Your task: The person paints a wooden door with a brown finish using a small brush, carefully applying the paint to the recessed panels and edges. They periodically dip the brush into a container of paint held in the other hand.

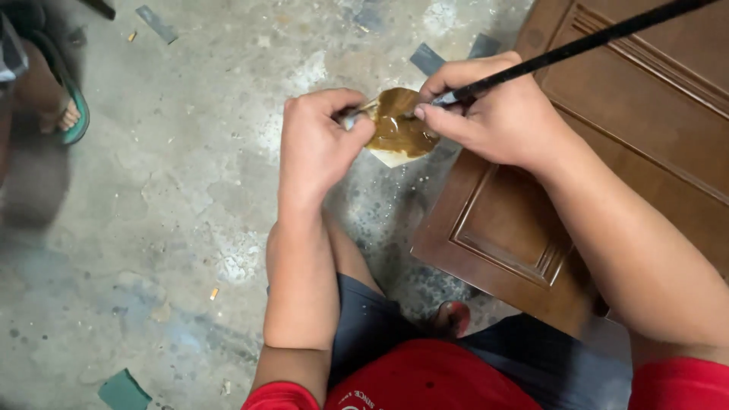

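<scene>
My left hand (pixel 317 144) pinches the edge of a small piece of card (pixel 400 130) smeared with brown, glossy paste, holding it up above the floor. My right hand (pixel 497 114) grips a long thin black handle (pixel 577 47) that runs up to the top right; its tip rests on the brown paste. What sort of tip it has is hidden by my fingers. Both hands meet over the card, just left of a brown wooden panel door (pixel 607 167) lying flat.
The concrete floor (pixel 175 197) is stained and littered with scraps and a green piece (pixel 124 391) at the bottom left. Another person's foot in a green sandal (pixel 67 106) is at the far left. My own foot (pixel 453 317) shows beside the panel's corner.
</scene>
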